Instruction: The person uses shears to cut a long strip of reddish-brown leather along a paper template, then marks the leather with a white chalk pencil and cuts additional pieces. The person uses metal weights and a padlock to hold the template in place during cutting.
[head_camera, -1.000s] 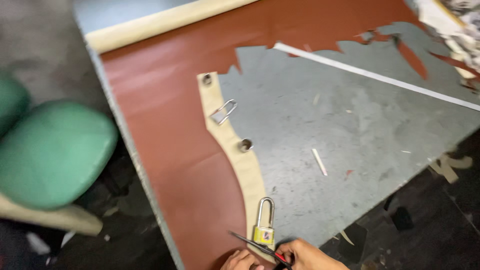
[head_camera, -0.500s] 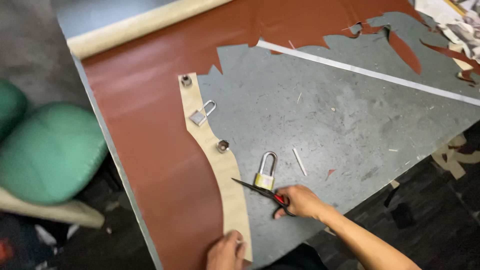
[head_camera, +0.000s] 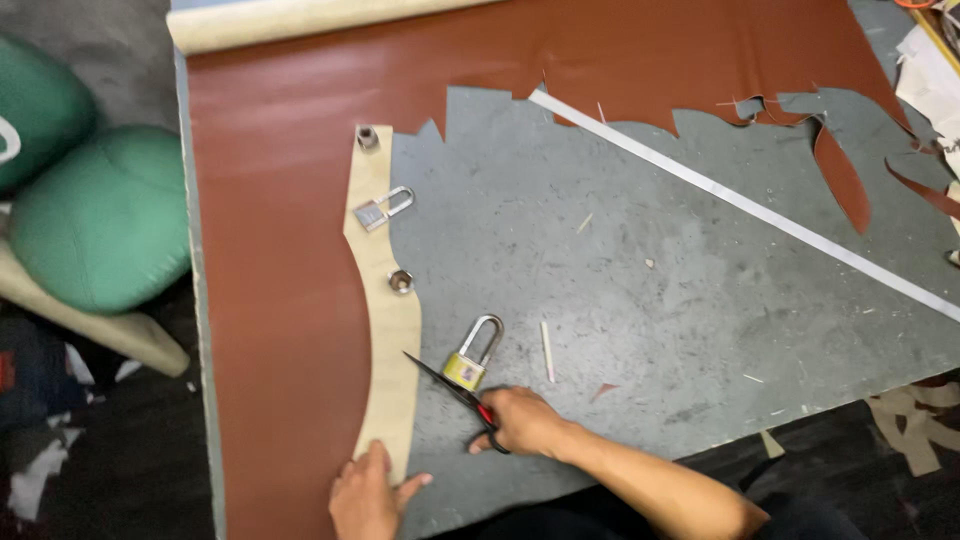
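Observation:
My right hand (head_camera: 525, 422) grips red-handled scissors (head_camera: 452, 388) whose dark blades point up-left toward a curved beige pattern piece (head_camera: 388, 310). That pattern lies along the cut edge of a brown leather sheet (head_camera: 280, 300) on a grey table (head_camera: 640, 290). My left hand (head_camera: 365, 495) presses flat on the pattern's lower end. A brass padlock (head_camera: 470, 362) rests right by the scissor blades. A silver padlock (head_camera: 378, 210) and two metal nuts (head_camera: 401, 282) sit on the pattern as weights.
A cream roll (head_camera: 300, 20) lies along the table's far edge. A long pale strip (head_camera: 740, 205) crosses the table diagonally. Leather scraps (head_camera: 845, 185) are at the right. Green cushions (head_camera: 95, 220) stand left of the table. A small white stick (head_camera: 547, 350) lies near the padlock.
The view has moved closer and shifted. My left hand has slid up onto the pattern's lower end. My right hand holds the scissors in much the same place by the brass padlock.

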